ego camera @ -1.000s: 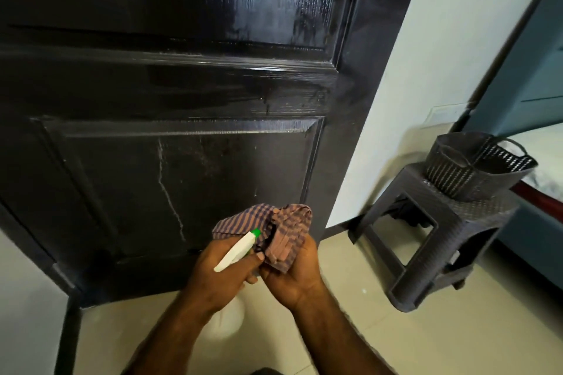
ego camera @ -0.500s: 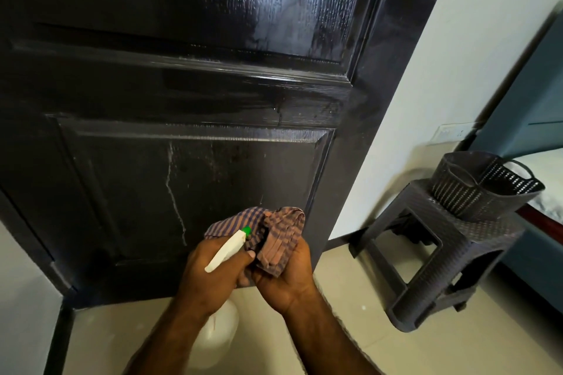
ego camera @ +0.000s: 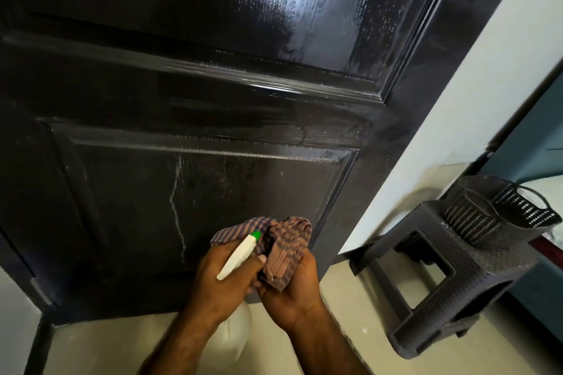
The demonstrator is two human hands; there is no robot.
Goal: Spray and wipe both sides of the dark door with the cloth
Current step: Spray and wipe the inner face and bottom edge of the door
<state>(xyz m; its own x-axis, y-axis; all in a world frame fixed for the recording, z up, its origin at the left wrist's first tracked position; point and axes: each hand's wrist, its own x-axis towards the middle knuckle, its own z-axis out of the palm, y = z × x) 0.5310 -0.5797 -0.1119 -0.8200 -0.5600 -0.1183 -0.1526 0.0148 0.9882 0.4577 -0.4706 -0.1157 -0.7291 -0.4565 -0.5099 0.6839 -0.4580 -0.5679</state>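
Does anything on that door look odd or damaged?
Yes: a pale streak runs down the lower panel of the door, like a dried drip or a crack; I cannot tell which. The upper panel glistens with wet droplets.

Pale tiled floor (ego camera: 350,341), dark stool (ego camera: 451,280) on it, perhaps plastic, basket (ego camera: 499,210) atop

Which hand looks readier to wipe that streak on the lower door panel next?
Probably the right hand: it already grips the striped cloth, bunched just in front of the lower panel of the door. The left hand is busy holding the spray bottle, so it suits spraying instead.
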